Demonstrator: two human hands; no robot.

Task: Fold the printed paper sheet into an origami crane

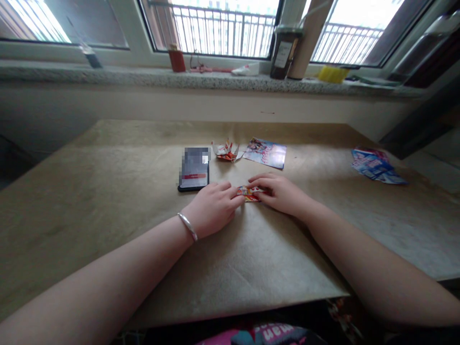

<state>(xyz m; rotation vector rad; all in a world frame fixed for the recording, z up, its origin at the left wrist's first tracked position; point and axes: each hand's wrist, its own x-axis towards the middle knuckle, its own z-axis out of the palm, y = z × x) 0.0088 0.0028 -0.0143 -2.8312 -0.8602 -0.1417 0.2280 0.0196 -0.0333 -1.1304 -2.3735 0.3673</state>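
Observation:
Between my two hands, flat on the table, lies a small folded piece of printed paper (pixel 247 192) in orange, red and white. The fingers of my left hand (pixel 217 206) press on its left end; a silver bangle circles that wrist. At the right end, my right hand (pixel 278 191) has its thumb and fingers closed on the paper. Parts of the paper are hidden under the fingertips. Just beyond it sits a folded paper shape (pixel 227 152) with pointed tips, in similar red and white print.
A phone (pixel 194 167) with a blurred screen lies beyond my left hand. A printed sheet (pixel 268 153) rests beyond my right hand. Blue and red packets (pixel 377 165) lie far right on the table (pixel 143 158). The windowsill (pixel 223 81) holds a dark lidded container (pixel 283 52) and other items.

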